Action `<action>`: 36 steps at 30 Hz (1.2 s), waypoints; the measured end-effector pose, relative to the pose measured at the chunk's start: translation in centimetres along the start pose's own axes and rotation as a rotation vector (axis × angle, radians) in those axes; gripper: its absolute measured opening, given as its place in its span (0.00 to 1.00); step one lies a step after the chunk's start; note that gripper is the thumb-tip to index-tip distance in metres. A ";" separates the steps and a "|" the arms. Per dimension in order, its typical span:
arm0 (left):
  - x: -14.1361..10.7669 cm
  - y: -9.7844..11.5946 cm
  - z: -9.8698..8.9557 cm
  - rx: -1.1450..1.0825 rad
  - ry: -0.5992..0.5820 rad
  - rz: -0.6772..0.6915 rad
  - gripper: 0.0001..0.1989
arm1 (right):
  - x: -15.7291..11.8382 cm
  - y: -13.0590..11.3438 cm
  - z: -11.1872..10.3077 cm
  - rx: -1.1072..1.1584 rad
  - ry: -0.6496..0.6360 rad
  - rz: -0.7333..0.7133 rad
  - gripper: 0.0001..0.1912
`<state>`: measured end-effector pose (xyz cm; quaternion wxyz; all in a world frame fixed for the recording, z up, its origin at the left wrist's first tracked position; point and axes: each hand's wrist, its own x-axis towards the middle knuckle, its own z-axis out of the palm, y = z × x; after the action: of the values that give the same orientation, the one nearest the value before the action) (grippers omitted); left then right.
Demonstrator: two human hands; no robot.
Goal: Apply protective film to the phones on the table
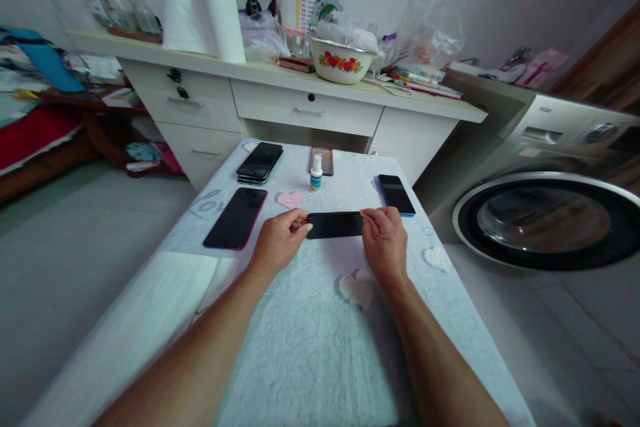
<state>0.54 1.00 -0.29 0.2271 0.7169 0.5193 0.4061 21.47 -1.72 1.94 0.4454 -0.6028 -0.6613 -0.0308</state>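
Note:
A black phone [335, 225] lies sideways between my two hands, above the cloth-covered table [310, 320]. At its left end, the fingers of my left hand [283, 237] are closed on it. My right hand [385, 240] pinches the opposite end. Just beyond the phone stands a small white spray bottle [316, 173] with a blue label. To the left lies a larger dark phone [237, 218] with a reddish edge, and behind it is a stack of phones [260, 161]. Another phone with a blue edge [396, 194] rests beyond my right hand.
A brownish phone case or tray [325, 159] lies at the table's far edge. Behind stands a white desk [305, 110] holding a flowered bowl [340, 61], a paper roll [203, 23] and plastic bags. A washing machine [545, 213] is on the right.

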 end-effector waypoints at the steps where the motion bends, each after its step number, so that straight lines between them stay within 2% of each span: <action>1: 0.0 0.1 0.0 0.003 0.000 0.002 0.07 | -0.1 -0.2 0.0 0.003 -0.006 -0.009 0.11; 14: -0.1 1.2 -0.1 0.026 -0.020 0.072 0.06 | -0.4 -1.7 0.6 0.041 -0.081 -0.109 0.12; 27: -0.3 1.3 0.3 0.048 -0.038 0.122 0.07 | -1.1 -2.9 1.5 0.099 -0.183 -0.239 0.14; 36: -0.2 1.7 0.0 0.055 -0.055 0.135 0.06 | -0.9 -3.0 1.3 0.045 -0.215 -0.280 0.16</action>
<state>1.50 0.18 0.87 0.1936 0.7672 0.4740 0.3862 18.13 -2.50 2.03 0.3770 -0.4946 -0.7830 -0.0130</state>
